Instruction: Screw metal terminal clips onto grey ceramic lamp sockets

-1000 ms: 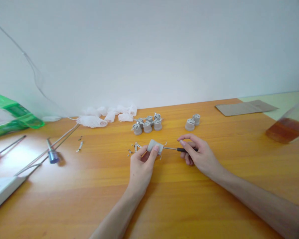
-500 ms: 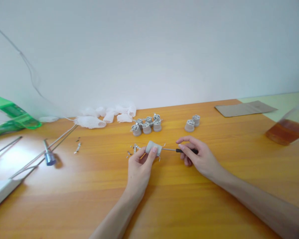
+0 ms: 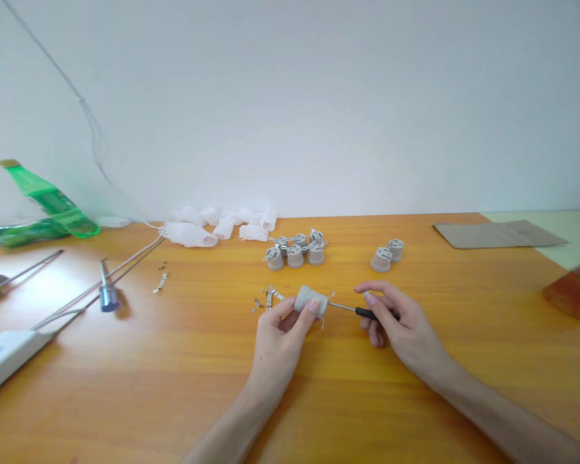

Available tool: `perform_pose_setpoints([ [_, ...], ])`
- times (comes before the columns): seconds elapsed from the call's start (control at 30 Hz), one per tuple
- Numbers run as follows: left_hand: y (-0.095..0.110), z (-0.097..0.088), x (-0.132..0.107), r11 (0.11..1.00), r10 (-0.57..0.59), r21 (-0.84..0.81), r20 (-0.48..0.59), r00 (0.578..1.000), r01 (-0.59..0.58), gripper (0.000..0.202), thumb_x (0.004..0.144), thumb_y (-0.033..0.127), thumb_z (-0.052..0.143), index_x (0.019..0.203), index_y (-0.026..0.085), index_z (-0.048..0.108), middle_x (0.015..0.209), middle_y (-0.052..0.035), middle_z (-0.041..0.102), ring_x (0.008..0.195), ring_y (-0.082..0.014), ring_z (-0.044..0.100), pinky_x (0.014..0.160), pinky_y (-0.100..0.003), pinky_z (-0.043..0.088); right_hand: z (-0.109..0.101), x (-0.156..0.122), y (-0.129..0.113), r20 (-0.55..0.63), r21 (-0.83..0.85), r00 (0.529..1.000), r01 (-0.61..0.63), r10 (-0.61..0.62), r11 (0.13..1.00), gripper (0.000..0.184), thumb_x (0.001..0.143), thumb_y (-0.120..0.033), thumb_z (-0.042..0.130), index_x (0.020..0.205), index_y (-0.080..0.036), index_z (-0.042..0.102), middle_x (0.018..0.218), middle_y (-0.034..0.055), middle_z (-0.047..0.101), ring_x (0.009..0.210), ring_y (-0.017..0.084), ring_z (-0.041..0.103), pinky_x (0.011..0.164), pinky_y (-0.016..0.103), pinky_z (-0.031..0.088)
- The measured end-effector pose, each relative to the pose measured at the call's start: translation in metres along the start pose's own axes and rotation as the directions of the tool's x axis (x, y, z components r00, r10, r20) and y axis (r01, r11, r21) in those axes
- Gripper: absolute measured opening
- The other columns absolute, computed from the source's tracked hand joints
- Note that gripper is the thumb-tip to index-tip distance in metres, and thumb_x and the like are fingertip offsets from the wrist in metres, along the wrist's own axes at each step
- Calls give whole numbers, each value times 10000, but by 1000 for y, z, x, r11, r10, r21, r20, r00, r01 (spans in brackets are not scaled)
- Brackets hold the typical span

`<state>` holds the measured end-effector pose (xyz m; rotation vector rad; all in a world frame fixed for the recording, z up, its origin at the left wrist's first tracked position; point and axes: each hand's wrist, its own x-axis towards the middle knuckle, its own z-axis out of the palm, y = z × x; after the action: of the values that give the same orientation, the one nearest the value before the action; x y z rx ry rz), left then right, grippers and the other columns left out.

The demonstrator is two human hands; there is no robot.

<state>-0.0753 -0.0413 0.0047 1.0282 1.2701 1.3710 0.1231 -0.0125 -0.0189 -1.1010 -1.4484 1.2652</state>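
My left hand [image 3: 279,343] is closed on a pale grey ceramic lamp socket [image 3: 307,298], tipped on its side with small metal tabs sticking out at its right end. My right hand [image 3: 408,325] grips the black handle of a thin screwdriver [image 3: 364,312], forefinger raised off it. The screwdriver's tip meets the socket's right end; the exact contact point is too small to see. Just left of the socket lie small metal strips [image 3: 269,298] and screws. Behind it several similar sockets [image 3: 294,256] stand grouped, with two more sockets [image 3: 381,259] to the right.
White foam nets [image 3: 188,234] lie along the wall beside a green plastic package [image 3: 53,206]. At left are a power strip [image 3: 7,357], a blue-ended tool [image 3: 108,296] and another screwdriver [image 3: 24,272]. Cardboard [image 3: 500,234] and a container of amber liquid [image 3: 575,293] are at right.
The whole view has shifted, so everything appears slightly further right, with the hands lower. Both hands keep the same hold, and the screwdriver stays at the socket's end.
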Motion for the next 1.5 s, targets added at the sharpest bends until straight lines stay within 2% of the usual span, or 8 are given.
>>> perform_pose_setpoints([
  [0.1,-1,0,1,999,-7,-54,-34,999,6,320,758,438,822,875,141,793,858,-64,745,784,-171,649,777,-276,536,0,-2,0,4,-53,990,143,-143,988,343,949,-445,619,1221,-240,577,978,54,663,826,183,680,742,320,570],
  [0.2,-1,0,1,995,-19,-101,-38,999,15,310,752,422,831,890,146,795,887,-64,753,796,-169,662,804,-281,544,-1,-3,1,-26,-76,983,181,-183,981,351,895,-392,700,1203,-265,587,1053,52,646,1010,214,669,872,343,564],
  [0.47,2,-2,-2,1000,-8,-18,27,1000,8,304,769,417,823,917,151,812,914,-79,773,842,-204,684,832,-307,549,-2,1,1,-6,49,1000,-2,2,999,369,970,-514,569,1167,-202,593,650,-25,600,486,133,557,464,263,459],
  [0.67,-3,1,-3,993,83,67,189,979,-97,263,839,384,762,1015,199,823,1067,-81,783,1032,-263,694,968,-359,534,1,0,1,127,61,983,124,-131,990,266,982,-373,595,1205,-229,579,927,37,688,801,164,660,755,316,551],
  [0.87,-13,-1,2,999,11,-41,26,1000,-10,347,827,453,764,1017,166,816,1099,-98,783,1054,-270,700,1022,-394,538,-4,5,3,78,116,992,94,-104,989,238,980,-322,580,1195,-220,573,1004,55,710,722,146,643,677,309,521],
  [1.23,-10,-5,5,990,-12,-144,31,999,17,281,850,421,752,972,171,794,1048,-76,779,947,-196,705,918,-327,587,-8,13,6,-24,261,1000,5,1,965,260,926,-390,662,1103,-202,630,861,39,721,666,140,631,630,287,469],
  [1.4,-9,-10,5,947,191,238,122,974,-215,245,905,375,684,975,156,769,969,-81,778,877,-190,709,827,-290,583,-37,27,-23,122,14,991,-47,45,999,315,839,-448,754,971,-175,665,762,44,731,605,151,653,616,296,511],
  [1.5,-5,-9,0,698,458,503,234,858,-510,151,881,260,701,987,156,733,955,-75,766,814,-162,693,778,-260,565,-64,34,-46,90,-141,995,-27,40,990,336,761,-470,819,824,-165,692,659,16,680,525,114,577,518,248,453],
])
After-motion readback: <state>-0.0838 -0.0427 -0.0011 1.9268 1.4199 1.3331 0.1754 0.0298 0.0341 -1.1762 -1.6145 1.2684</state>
